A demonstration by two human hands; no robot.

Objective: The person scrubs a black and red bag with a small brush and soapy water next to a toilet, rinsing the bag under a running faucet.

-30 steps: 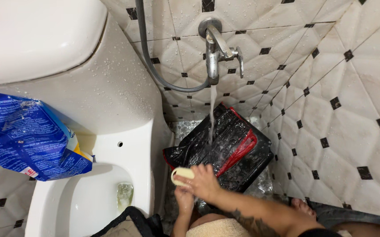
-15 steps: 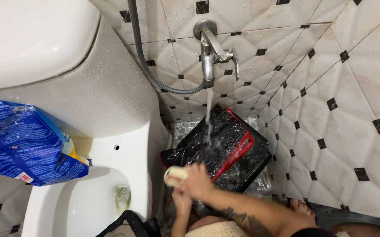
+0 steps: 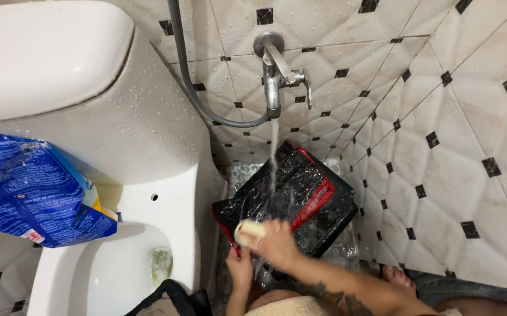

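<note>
A wet black item with red trim [image 3: 300,196] lies on the floor under a wall tap [image 3: 277,76], and water runs down onto it. My right hand [image 3: 274,243] is closed on a pale yellow sponge [image 3: 248,229] and presses it against the item's near left edge. My left hand [image 3: 240,269] sits just below, gripping the item's near edge. Part of the item is hidden behind my hands.
A white toilet with its cistern [image 3: 43,52] and bowl [image 3: 107,269] fills the left. A blue packet [image 3: 31,190] rests on the bowl's rim. A grey hose [image 3: 198,88] hangs from the wall. Tiled walls close in on the right. My foot [image 3: 396,275] is at the lower right.
My right hand with the sponge has shifted slightly left along the item's edge. The view has tilted a little. Water keeps running.
</note>
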